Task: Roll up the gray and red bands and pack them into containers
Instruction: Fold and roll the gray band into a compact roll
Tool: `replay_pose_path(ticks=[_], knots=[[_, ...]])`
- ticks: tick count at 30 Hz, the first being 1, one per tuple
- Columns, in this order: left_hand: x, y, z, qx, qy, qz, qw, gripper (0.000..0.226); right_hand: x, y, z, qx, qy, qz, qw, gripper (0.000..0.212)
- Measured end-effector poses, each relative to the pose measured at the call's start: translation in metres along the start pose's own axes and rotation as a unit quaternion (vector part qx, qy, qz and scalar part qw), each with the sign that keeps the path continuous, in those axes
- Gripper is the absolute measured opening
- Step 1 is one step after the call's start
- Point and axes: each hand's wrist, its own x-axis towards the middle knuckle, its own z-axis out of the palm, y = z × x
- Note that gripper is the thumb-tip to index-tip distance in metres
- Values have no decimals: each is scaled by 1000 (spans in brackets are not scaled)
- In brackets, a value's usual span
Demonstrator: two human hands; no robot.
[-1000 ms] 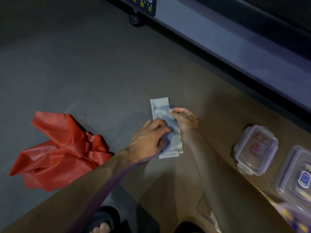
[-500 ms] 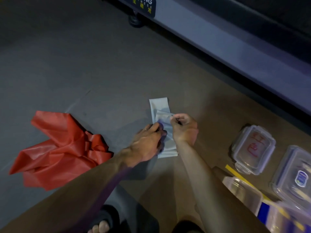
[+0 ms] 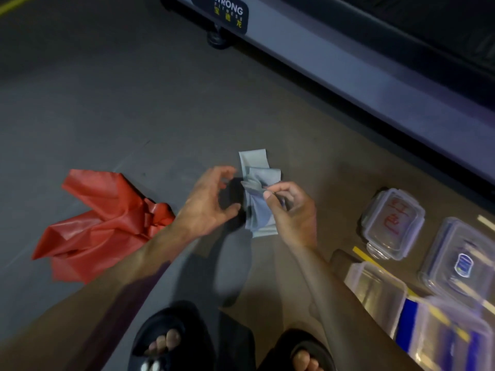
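Observation:
The gray band (image 3: 258, 180) lies folded into a narrow strip on the floor in front of me. My right hand (image 3: 292, 210) pinches a lifted fold near the strip's middle. My left hand (image 3: 207, 202) hovers just left of the band with fingers loosely curved, holding nothing. The red band (image 3: 101, 226) lies crumpled in a heap on the floor to the left. At the right are clear plastic containers: a lidded one with red writing (image 3: 392, 223), one with a blue label (image 3: 460, 261), and an open tub (image 3: 375, 290) nearer to me.
A grey machine base (image 3: 348, 70) with a black foot (image 3: 218, 38) runs diagonally across the top right. My feet in black sandals (image 3: 166, 341) are at the bottom. Another clear container (image 3: 452, 341) lies at the bottom right.
My left hand has let go of the gray band and drawn back to the left. My right hand has lifted a fold of the band. The camera has tilted down, showing my feet.

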Motion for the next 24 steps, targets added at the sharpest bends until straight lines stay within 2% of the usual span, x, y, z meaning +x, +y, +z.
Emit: replay_pose_path(ticks=[2, 3, 5, 7, 10, 12, 16, 21, 24], knots=[[-2, 6, -10, 39, -34, 41, 998, 98, -9, -6, -3, -7, -6, -16, 1000, 14], [-3, 14, -14, 61, -56, 54, 995, 108, -14, -9, -4, -4, -9, -22, 1000, 16], [-5, 28, -20, 84, -94, 76, 989, 109, -25, -18, -7, 18, -15, -33, 999, 16], [-7, 40, -23, 100, -116, 103, 983, 88, -33, -24, -10, 41, -18, -40, 998, 12], [-16, 53, -32, 108, -81, 142, 981, 35, -44, -29, -16, 72, -7, -44, 996, 6], [-24, 62, -40, 79, -63, 143, 984, 14, -52, -35, -20, 87, -2, -40, 995, 6], [-42, 91, -61, 66, -60, 131, 987, 3, -70, -62, -34, 123, -19, -25, 992, 6], [-62, 151, -99, 59, -96, 141, 984, 9, -89, -128, -67, 138, -55, 6, 989, 3], [-74, 191, -126, 20, -117, 152, 981, 7, -102, -180, -88, 139, -58, 16, 989, 13]])
